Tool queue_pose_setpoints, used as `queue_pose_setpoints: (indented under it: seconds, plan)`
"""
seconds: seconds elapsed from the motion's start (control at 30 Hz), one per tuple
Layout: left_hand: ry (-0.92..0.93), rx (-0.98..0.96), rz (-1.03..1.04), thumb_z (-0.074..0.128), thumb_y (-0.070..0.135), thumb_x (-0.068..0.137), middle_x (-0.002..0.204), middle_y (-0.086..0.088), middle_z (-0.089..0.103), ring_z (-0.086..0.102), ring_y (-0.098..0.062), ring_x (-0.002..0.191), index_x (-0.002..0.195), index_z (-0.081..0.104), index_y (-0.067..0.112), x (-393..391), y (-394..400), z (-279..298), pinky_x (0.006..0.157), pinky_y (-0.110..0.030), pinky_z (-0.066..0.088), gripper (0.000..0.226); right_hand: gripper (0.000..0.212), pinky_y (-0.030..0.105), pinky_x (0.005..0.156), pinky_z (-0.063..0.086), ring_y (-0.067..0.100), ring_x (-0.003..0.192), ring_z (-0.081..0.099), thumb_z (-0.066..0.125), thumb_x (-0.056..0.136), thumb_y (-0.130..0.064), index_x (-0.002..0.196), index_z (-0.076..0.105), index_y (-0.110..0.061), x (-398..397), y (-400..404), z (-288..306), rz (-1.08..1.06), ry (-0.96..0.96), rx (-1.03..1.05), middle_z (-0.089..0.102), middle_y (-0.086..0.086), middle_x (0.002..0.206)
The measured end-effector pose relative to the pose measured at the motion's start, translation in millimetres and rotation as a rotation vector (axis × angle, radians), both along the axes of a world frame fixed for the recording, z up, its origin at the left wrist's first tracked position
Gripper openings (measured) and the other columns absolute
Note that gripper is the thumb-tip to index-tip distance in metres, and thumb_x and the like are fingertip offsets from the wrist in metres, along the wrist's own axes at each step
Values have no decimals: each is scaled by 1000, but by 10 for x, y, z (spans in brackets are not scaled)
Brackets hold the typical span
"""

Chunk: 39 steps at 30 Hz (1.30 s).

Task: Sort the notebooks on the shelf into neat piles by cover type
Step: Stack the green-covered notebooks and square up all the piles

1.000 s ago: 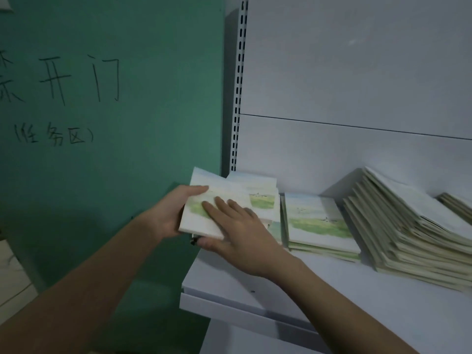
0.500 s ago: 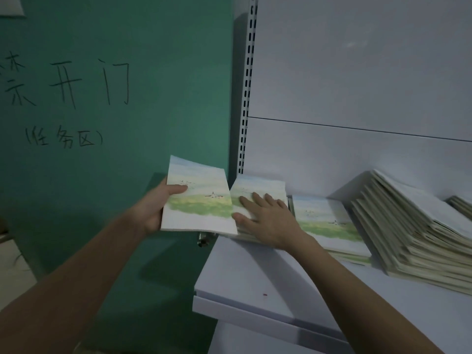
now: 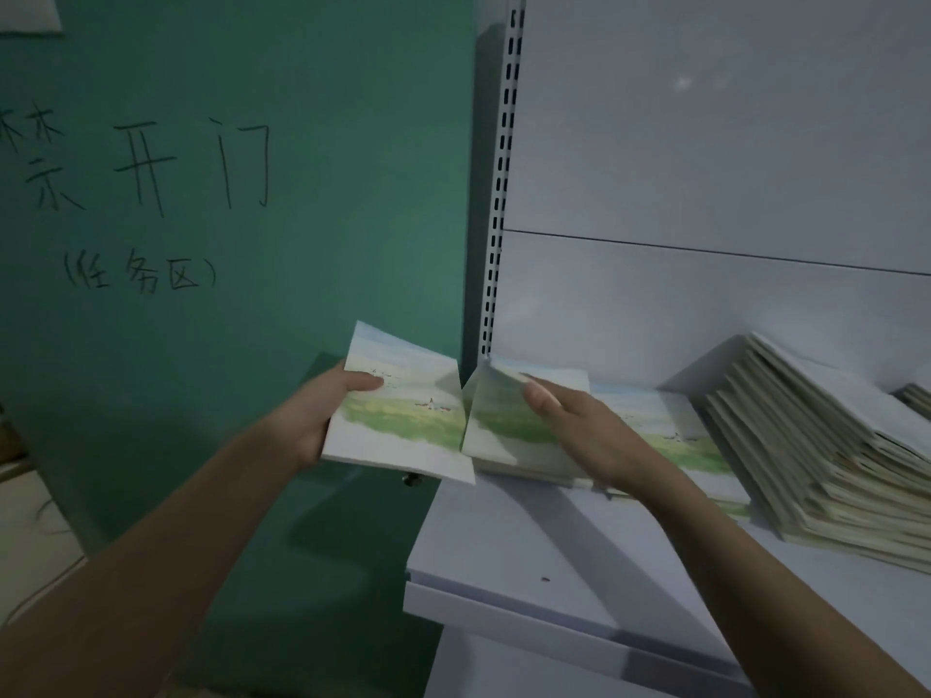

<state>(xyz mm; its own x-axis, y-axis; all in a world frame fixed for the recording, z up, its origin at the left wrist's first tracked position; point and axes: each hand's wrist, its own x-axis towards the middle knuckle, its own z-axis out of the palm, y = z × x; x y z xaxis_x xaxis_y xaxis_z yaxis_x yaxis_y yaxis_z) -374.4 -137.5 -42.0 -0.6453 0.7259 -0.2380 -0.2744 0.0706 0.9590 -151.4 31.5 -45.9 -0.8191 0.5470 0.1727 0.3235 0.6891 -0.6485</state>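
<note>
white shelf (image 3: 529, 541) | notebook piles (image 3: 514, 466), (image 3: 680, 445) | fanned stack (image 3: 826, 460) at right

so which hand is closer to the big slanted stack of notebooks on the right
Right. The right hand lifts a notebook from the leftmost pile on the shelf, a pile away from the slanted stack. The left hand holds a notebook off the shelf's left end.

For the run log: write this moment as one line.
left hand holds notebook off shelf | right hand lifts top cover of left pile | leaning stack untouched
</note>
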Motion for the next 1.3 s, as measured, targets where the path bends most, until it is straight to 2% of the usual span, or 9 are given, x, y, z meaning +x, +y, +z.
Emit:
queue_pose_setpoints:
  seconds: [0.1,0.23,0.4,0.53,0.77,0.9,1.1,1.2,1.3]
  plan:
    - [-2,-38,6,52,23,98,94,-15,74,73,-27,73,120,59,9,108,53,-6,57,-34,60,27,52,35,100,40,24,125,51,22,97,-62,142,39,-45,-142,-181,56,-42,64,80,54,-3,139]
    - [-96,22,-119,57,56,89,109,-16,72,70,-30,94,114,69,11,200,104,-105,84,-42,57,53,58,40,111,28,24,137,35,23,97,-61,150,25,-38,-392,-653,-125,175,-89,344,34,0,154]
    - [-102,-18,-87,58,22,92,83,-16,73,70,-29,66,110,67,2,178,22,-201,55,-33,58,28,67,47,120,7,26,148,11,18,94,-66,153,13,-36,-539,-807,-293,270,-207,546,12,0,162]
    - [-31,-38,-43,58,11,91,83,-15,74,72,-28,65,112,64,3,142,-9,-175,52,-32,58,23,66,39,120,10,10,147,12,26,92,-67,151,16,-40,-360,-531,-115,254,-43,252,14,-11,160]
    - [2,41,90,54,11,93,72,-11,74,70,-24,55,104,63,5,-56,-234,-30,44,-31,56,15,93,36,120,7,14,149,6,17,76,-85,154,10,-34,21,23,-356,88,-341,492,7,-8,162]
    - [-34,39,94,55,14,93,76,-12,75,71,-26,57,108,63,4,-51,-335,-13,44,-33,56,20,61,32,116,18,16,145,22,31,97,-57,152,21,-32,32,18,-349,33,-215,448,22,-7,159]
    - [-70,48,37,55,13,95,83,-13,75,73,-26,63,125,56,6,190,-200,-47,47,-33,57,31,20,21,65,36,-1,72,49,31,94,-59,93,50,-53,28,-131,22,-44,243,-9,53,-24,74]
    - [-83,74,-11,54,38,96,108,-15,73,74,-28,85,131,56,12,342,-24,-109,60,-38,60,43,47,28,81,54,6,94,63,31,94,-60,136,45,-44,-11,-397,81,128,173,1,66,-15,108]
    - [-177,147,-139,38,68,90,112,-14,72,72,-28,94,119,65,16,516,117,-89,70,-40,61,66,68,38,117,24,12,144,23,28,91,-65,152,11,-41,-60,-619,-33,294,-88,327,19,-9,160]
